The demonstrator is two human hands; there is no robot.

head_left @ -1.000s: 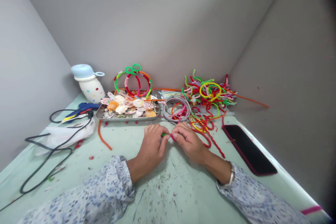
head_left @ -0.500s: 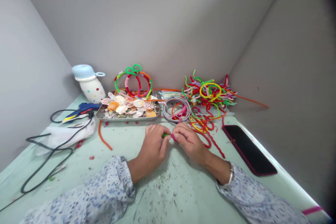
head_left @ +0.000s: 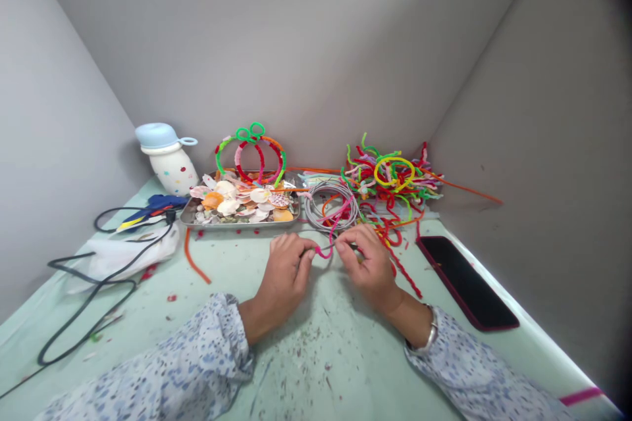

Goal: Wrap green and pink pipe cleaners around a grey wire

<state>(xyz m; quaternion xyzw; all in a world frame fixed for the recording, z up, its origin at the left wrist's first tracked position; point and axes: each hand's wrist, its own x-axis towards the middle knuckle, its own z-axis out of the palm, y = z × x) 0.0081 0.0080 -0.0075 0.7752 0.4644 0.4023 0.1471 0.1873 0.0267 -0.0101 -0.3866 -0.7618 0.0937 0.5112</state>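
Over the middle of the table, my left hand [head_left: 285, 270] is closed, thumb and forefinger pinching the end of a pink pipe cleaner [head_left: 324, 255] where it wraps a thin grey wire [head_left: 328, 247]. The pipe cleaner's loose tail curls below the wire, then rises behind it toward a grey wire coil [head_left: 332, 206]. My right hand [head_left: 368, 266] is closed a little to the right, its fingertips pinching the wire. Part of the wire is hidden inside both hands.
Behind my hands are a metal tray [head_left: 237, 225] of shells, pipe-cleaner rings [head_left: 251, 154] and a pipe-cleaner heap [head_left: 395, 174]. A white bottle [head_left: 172, 168], blue-handled tool [head_left: 158, 204] and black cable [head_left: 89, 281] lie left; a phone [head_left: 467, 283] lies right.
My right hand has let go of the pink wrap and shifted slightly right onto the wire. A gap has opened between my hands, showing the pink pipe cleaner's curl.
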